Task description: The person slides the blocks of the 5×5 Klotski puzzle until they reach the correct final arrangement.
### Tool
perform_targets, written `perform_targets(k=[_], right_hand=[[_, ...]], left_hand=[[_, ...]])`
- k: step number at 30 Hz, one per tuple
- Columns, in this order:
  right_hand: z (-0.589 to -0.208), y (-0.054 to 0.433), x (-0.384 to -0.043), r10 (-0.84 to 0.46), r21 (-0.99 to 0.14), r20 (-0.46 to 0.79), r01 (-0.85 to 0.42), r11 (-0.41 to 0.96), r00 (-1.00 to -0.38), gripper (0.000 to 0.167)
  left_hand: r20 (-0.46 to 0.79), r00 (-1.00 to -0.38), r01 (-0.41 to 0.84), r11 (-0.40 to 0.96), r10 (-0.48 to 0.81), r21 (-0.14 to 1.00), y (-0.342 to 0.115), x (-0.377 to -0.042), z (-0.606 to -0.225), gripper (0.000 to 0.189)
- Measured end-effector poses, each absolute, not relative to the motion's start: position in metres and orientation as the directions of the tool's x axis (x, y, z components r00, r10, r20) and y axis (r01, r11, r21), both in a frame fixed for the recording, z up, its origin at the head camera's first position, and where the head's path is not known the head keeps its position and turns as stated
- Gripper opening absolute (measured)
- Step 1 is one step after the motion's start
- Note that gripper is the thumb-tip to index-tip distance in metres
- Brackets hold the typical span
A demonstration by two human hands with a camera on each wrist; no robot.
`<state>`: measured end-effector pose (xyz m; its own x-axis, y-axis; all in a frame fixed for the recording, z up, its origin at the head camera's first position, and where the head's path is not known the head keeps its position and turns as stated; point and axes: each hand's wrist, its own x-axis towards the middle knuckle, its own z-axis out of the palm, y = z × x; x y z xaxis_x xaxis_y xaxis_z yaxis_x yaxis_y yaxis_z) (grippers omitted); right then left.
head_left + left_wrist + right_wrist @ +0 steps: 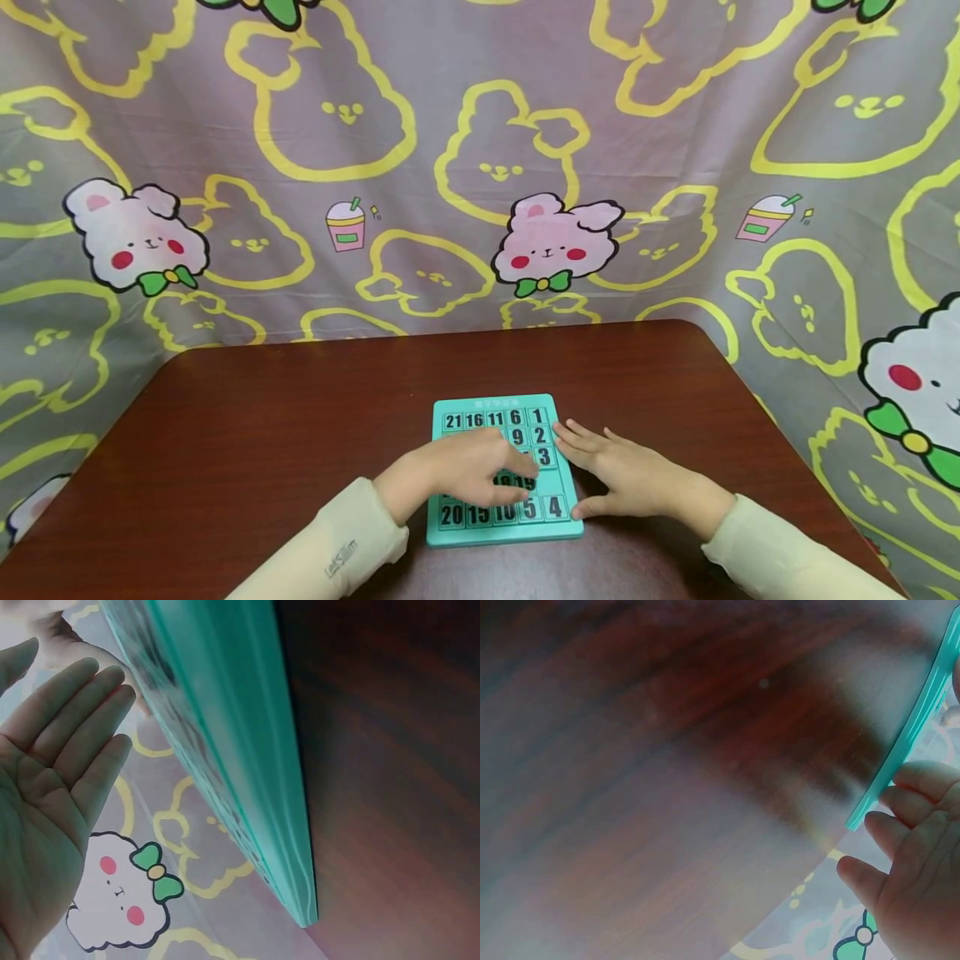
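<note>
A turquoise sliding number puzzle (504, 539) lies flat on the table, its tiles marked with large black numerals. My left hand (468, 467) reaches over the board from the left and covers several middle tiles. Its index fingertip is at the 19 tile (525, 482), beside a bare gap (557, 482) in the right column. Seen from the left wrist, the fingers (79, 724) are extended over the board's face. My right hand (630, 475) rests along the puzzle's right edge, fingers spread and thumb by the lower right corner. In the right wrist view, the fingertips (900, 799) meet the turquoise side.
The dark reddish-brown table (285, 433) extends around the puzzle on all sides. Behind and beside it hangs a grey curtain (450, 50) with yellow outlines and cartoon bunnies.
</note>
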<state>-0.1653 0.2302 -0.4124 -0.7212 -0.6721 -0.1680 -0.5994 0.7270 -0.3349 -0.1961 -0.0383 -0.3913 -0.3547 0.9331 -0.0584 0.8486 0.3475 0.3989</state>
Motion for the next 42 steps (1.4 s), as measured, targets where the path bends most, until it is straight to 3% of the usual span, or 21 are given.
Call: perform_targets(k=[14, 23, 42], right_hand=[[-0.413, 0.231, -0.165, -0.672, -0.32, -0.147, -0.608, 0.727, -0.726, 0.094], [-0.414, 0.232, -0.166, -0.676, -0.33, -0.153, -0.608, 0.722, -0.721, 0.095], [-0.415, 0.231, -0.166, -0.677, -0.336, -0.157, -0.606, 0.721, -0.719, 0.095]], left_hand=[[-0.015, -0.235, 0.917, 0.227, 0.972, 0.327, -0.031, -0.17, -0.386, 0.035], [-0.05, -0.172, 0.919, 0.178, 0.984, 0.353, -0.023, -0.166, -0.392, 0.034], [-0.061, -0.248, 0.886, 0.252, 0.967, 0.388, -0.023, -0.179, -0.396, 0.034]])
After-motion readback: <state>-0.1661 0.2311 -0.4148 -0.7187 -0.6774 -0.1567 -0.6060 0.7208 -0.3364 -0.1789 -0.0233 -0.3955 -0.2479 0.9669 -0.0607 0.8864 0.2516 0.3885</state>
